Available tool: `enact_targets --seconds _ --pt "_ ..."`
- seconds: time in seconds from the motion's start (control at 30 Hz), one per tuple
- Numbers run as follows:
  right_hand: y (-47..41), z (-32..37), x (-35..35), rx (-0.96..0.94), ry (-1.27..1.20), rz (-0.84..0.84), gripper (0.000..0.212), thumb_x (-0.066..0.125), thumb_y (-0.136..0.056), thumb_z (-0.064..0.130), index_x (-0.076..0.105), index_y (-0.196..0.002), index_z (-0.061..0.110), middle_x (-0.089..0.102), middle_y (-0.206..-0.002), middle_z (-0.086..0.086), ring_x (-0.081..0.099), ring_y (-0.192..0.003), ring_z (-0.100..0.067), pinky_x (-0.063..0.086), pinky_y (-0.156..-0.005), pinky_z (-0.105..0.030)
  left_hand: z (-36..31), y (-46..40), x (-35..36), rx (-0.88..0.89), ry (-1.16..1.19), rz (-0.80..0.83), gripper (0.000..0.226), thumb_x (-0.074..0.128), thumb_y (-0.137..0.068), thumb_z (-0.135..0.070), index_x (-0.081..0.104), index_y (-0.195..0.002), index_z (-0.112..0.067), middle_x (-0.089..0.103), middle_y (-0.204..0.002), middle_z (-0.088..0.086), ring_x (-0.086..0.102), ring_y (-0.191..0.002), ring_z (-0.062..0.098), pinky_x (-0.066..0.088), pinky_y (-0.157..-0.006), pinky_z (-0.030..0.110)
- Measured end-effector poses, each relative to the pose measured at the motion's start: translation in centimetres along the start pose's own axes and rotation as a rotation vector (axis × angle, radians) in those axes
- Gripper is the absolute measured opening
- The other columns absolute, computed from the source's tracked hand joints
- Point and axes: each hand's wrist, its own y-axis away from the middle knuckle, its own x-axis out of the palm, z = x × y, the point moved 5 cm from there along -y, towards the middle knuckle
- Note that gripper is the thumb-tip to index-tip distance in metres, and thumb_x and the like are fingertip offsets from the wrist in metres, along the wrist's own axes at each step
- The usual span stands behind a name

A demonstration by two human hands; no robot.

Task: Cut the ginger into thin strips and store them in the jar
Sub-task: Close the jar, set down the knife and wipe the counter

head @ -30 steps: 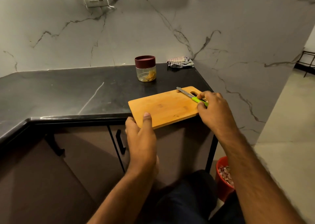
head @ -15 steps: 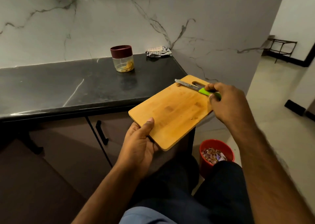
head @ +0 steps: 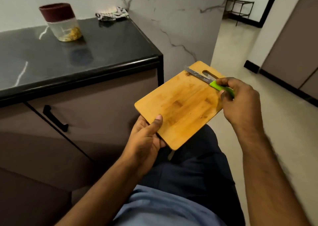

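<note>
A: Between your hands, the cutting board [head: 179, 103] hangs off the counter [head: 86, 57]. Why?
B: Left hand [head: 146, 138] grips its corner; right hand [head: 239, 98] pins the knife [head: 206, 79] flat. Likely clearing up. The ginger [head: 73, 34] sits in the capped jar [head: 61, 22], far left.

Maroon-lidded clear jar [head: 63, 23] — yellow strips inside; honey-brown board [head: 179, 105]; green-handled knife [head: 209, 81]; black counter [head: 82, 53].

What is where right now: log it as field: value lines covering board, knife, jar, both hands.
board: wooden cutting board, held off the counter, a few scraps on it
knife: green-handled knife, blade lying on the board's far end
jar: jar on the counter, maroon lid on, yellowish strips inside
left hand: left hand grips the board's near corner
right hand: right hand holds the knife handle
</note>
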Motion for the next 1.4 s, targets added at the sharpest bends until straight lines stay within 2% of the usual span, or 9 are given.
enact_targets --seconds 0.27,0.33,0.5,0.63,0.83,1.0,1.1,1.27,1.4 --pt "-0.1 -5.9 4.4 0.006 0.085 -0.025 0.041 0.059 -0.089 0.001 0.061 -0.124 0.021 0.062 -0.116 -0.004 0.057 -0.107 -0.027 0.049 -0.091 -0.039 5.6 -3.6 -1.6 -0.169 -0.002 -0.080 0.036 0.053 -0.102 -0.012 0.049 -0.136 -0.019 0.068 -0.128 0.006 0.071 -0.106 0.026 0.045 -0.098 0.052" --pt "-0.4 -7.2 5.6 0.030 0.082 -0.009 0.045 0.059 -0.089 0.001 0.056 -0.130 0.020 0.058 -0.119 -0.006 0.056 -0.110 -0.026 0.047 -0.090 -0.036 6.9 -4.8 -1.8 -0.194 0.031 -0.115 0.037 0.053 -0.102 -0.010 0.050 -0.136 -0.023 0.067 -0.130 0.005 0.069 -0.110 0.026 0.049 -0.096 0.052" --pt "-1.2 -11.5 8.2 0.118 0.077 0.065 0.041 0.058 -0.090 0.003 0.061 -0.127 0.022 0.058 -0.114 -0.001 0.058 -0.106 -0.024 0.040 -0.084 -0.022 10.0 -8.1 -1.7 -0.237 0.140 -0.218 0.044 0.056 -0.098 -0.001 0.054 -0.134 -0.025 0.069 -0.125 0.005 0.069 -0.107 0.026 0.061 -0.074 0.048" --pt "-2.2 -13.2 10.8 0.136 0.024 0.141 0.039 0.060 -0.089 0.004 0.064 -0.123 0.021 0.059 -0.112 -0.002 0.060 -0.104 -0.023 0.048 -0.089 -0.029 12.7 -11.1 -1.9 -0.263 0.154 -0.309 0.049 0.057 -0.095 0.006 0.055 -0.127 -0.032 0.065 -0.130 0.006 0.065 -0.114 0.030 0.055 -0.086 0.056" --pt "-4.5 -13.2 16.2 0.142 -0.089 0.257 0.036 0.064 -0.086 0.008 0.066 -0.119 0.023 0.059 -0.115 0.001 0.059 -0.104 -0.017 0.051 -0.092 -0.031 16.0 -14.8 -2.3 -0.246 0.214 -0.377 0.054 0.056 -0.094 0.010 0.053 -0.132 -0.028 0.063 -0.134 0.011 0.066 -0.114 0.030 0.057 -0.085 0.054" --pt "-5.9 -12.6 21.4 0.199 -0.075 0.333 0.034 0.061 -0.090 0.014 0.064 -0.122 0.026 0.057 -0.121 0.005 0.056 -0.108 -0.014 0.047 -0.093 -0.028 17.7 -17.5 -2.4 -0.237 0.279 -0.450 0.059 0.056 -0.093 0.012 0.048 -0.142 -0.020 0.061 -0.136 0.016 0.063 -0.120 0.036 0.053 -0.093 0.058" --pt "-5.9 -12.7 23.9 0.224 -0.068 0.372 0.034 0.059 -0.091 0.015 0.063 -0.123 0.026 0.057 -0.121 0.004 0.056 -0.108 -0.016 0.048 -0.093 -0.031 18.0 -18.5 -2.5 -0.224 0.295 -0.467 0.056 0.056 -0.093 0.012 0.049 -0.140 -0.017 0.064 -0.132 0.017 0.065 -0.117 0.036 0.058 -0.087 0.051" --pt "-5.8 -13.3 25.9 0.198 -0.022 0.379 0.033 0.058 -0.092 0.016 0.063 -0.123 0.025 0.058 -0.120 0.001 0.056 -0.106 -0.018 0.052 -0.090 -0.034 19.3 -19.6 -2.8 -0.226 0.302 -0.527 0.053 0.058 -0.090 0.015 0.056 -0.134 -0.014 0.067 -0.126 0.018 0.065 -0.117 0.036 0.047 -0.105 0.056" --pt "-5.6 -14.0 27.4 0.197 -0.030 0.437 0.034 0.061 -0.090 0.014 0.064 -0.122 0.026 0.060 -0.121 0.002 0.057 -0.108 -0.018 0.050 -0.095 -0.037 20.4 -19.9 -2.8 -0.171 0.309 -0.594 0.048 0.056 -0.089 0.017 0.059 -0.129 -0.010 0.067 -0.124 0.021 0.065 -0.115 0.039 0.048 -0.103 0.058"
